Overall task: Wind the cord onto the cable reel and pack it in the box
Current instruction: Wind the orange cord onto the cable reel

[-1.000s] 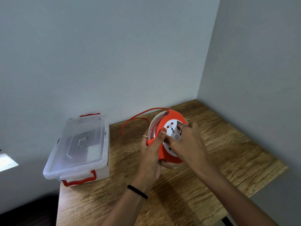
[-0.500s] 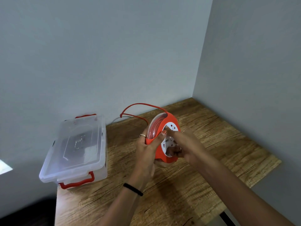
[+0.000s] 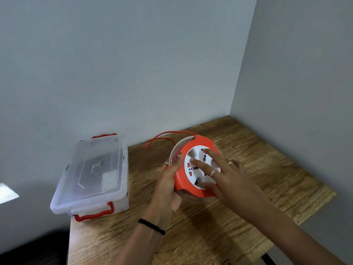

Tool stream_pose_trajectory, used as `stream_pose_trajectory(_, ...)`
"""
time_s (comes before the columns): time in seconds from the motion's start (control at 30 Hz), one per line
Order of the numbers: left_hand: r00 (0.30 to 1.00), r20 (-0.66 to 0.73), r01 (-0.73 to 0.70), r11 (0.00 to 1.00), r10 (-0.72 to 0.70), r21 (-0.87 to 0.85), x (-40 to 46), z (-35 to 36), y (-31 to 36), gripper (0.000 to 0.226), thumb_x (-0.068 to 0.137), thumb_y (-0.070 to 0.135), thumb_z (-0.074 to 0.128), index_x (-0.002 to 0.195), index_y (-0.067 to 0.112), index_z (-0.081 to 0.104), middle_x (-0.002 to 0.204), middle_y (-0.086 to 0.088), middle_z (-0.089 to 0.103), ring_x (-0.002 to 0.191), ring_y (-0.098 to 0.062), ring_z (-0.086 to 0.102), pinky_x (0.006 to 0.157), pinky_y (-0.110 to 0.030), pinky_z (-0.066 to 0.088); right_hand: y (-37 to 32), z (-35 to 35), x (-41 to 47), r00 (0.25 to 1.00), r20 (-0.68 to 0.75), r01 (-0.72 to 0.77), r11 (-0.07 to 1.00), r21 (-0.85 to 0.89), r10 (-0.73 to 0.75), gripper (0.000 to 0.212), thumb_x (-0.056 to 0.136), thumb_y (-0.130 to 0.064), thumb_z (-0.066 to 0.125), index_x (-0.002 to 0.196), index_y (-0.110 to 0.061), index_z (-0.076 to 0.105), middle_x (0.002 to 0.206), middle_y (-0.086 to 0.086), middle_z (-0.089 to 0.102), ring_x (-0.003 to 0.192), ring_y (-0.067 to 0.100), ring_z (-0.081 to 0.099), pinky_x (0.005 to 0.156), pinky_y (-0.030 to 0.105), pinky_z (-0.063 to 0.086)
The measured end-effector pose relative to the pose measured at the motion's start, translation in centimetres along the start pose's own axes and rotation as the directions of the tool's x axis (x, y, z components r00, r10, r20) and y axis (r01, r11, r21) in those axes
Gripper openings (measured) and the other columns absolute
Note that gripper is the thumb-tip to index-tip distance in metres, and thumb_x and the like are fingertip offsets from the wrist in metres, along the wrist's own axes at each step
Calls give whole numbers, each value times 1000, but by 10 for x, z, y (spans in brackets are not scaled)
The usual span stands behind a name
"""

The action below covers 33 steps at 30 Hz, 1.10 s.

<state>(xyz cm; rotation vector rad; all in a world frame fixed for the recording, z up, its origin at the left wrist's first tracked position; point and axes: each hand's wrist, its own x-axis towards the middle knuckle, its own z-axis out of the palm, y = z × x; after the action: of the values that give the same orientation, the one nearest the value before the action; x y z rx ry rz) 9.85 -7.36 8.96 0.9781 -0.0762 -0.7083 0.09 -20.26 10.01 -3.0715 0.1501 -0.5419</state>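
My left hand [image 3: 169,185] comes up from below with a black band round the wrist, palm cupped against the left rim of the cable reel [image 3: 180,180], thumb curled over the front edge and the other fingers wrapped behind it — clamped on the reel. My right hand [image 3: 227,175] reaches in from the lower right, its fingers straight and spread apart, laid flat on the white socket face [image 3: 194,159], the thumb resting low on that face; it presses rather than grips.

The reel is held just above the wooden table [image 3: 267,169], near the back wall, tilted so its round orange face looks up toward me and its axle runs away and down toward the tabletop. The red cord [image 3: 162,135] leaves the top of the reel and loops back to the left over the table.

The clear box [image 3: 91,175] with red handles sits at the table's left edge, lid on, well apart from the reel. My left fingers behind the reel are hidden, the reel's underside too, and the cord's far end is hard to make out.
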Motion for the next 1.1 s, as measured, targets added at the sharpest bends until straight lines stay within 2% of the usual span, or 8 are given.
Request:
stream_pose_trajectory(0.13,999,36,6,1000,-6,18,0,2,-1,45,80,36,61,116,11,67,103,-13,75,84,-25,74,62,-36,60,-2,-3,6,996,84,-21,992,-122,31,56,84,-45,44,139,-36,38,139,9,47,78,24,67,78,39,47)
stream_pose_trajectory(0.27,999,34,12,1000,-12,24,2,0,2,47,79,38,62,118,12,65,106,-13,74,88,-27,73,64,-39,60,-1,-4,11,978,204,72,990,-121,-46,65,83,-45,7,134,-27,44,157,8,19,117,33,54,89,47,35)
stream_pose_trajectory(0.37,1000,12,12,1000,-12,20,4,-2,5,52,77,39,63,121,13,64,107,-14,73,89,-28,73,63,-40,60,1,-6,16,962,230,187,967,-171,-146,25,88,-27,47,108,-30,63,156,14,20,117,39,54,81,50,41)
stream_pose_trajectory(0.47,1000,-2,-5,999,5,36,7,-3,9,57,74,40,64,123,11,63,110,-16,72,96,-33,70,71,-44,60,5,-9,23,956,205,252,947,-197,-212,31,61,-18,83,84,-34,70,146,14,42,121,38,52,74,45,49)
stream_pose_trajectory(0.63,999,-30,-27,998,29,62,13,-2,14,56,74,40,64,121,11,63,111,-17,71,100,-36,68,78,-49,58,3,-8,30,962,173,233,966,-108,-213,30,60,-18,85,84,-30,73,143,14,45,113,38,57,79,48,49)
stream_pose_trajectory(0.77,998,-45,-40,995,45,92,16,0,18,58,67,43,66,117,14,64,103,-12,75,89,-29,72,73,-45,60,0,-2,36,965,21,263,960,-94,-262,10,79,-24,64,82,-27,74,137,14,49,114,32,52,69,47,51)
stream_pose_trajectory(0.93,995,-61,-80,996,82,36,20,2,15,68,65,39,80,124,10,62,116,-18,69,109,-38,64,94,-58,50,-10,7,45,994,-86,-50,971,233,72,55,86,-38,61,130,-9,49,132,5,38,110,28,55,77,39,52)
stream_pose_trajectory(1.1,991,-72,-111,993,113,28,22,7,9,57,72,36,73,122,10,62,112,-16,71,98,-30,71,80,-43,58,-25,3,56,901,36,-393,776,494,433,63,88,-43,60,137,-8,40,138,5,37,126,23,43,95,30,41)
